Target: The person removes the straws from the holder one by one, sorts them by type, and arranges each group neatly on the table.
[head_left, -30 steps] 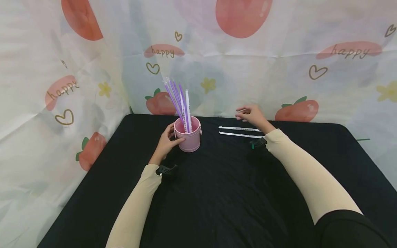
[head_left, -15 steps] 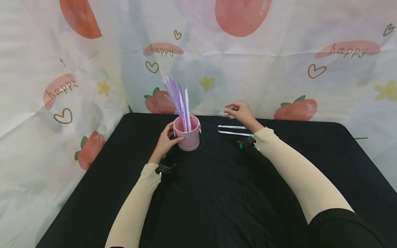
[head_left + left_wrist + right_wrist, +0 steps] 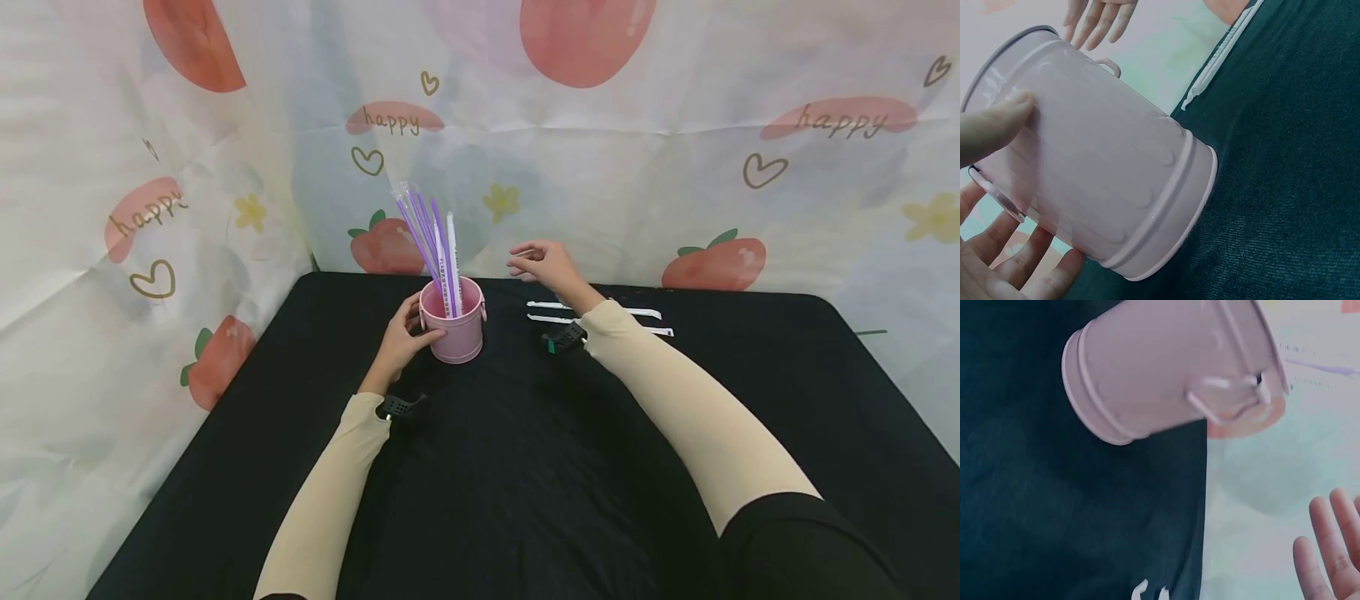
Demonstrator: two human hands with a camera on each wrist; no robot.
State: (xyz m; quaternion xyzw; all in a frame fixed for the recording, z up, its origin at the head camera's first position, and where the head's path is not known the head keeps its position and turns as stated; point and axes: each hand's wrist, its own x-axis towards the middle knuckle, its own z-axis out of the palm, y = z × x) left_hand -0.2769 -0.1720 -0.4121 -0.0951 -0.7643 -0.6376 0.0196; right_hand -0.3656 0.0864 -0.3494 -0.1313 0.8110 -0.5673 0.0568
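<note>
Above the table [image 3: 487,467], what has just been changed?

The right hand [image 3: 551,265] has been brought leftward, so the gap to the pink bucket [image 3: 459,342] of straws [image 3: 453,258] is narrowed.

And the pose?

Its fingers are held apart, nothing visibly gripped; the bucket, upright on the table, is clasped by the left hand [image 3: 402,340].

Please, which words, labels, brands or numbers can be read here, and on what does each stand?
"happy", three times on the patterned backdrop; leftmost one's last letter distorted.
Printing on white straws in the pink bucket: too small to read.
Printing on one straw on the tabletop: too blurred.
</note>
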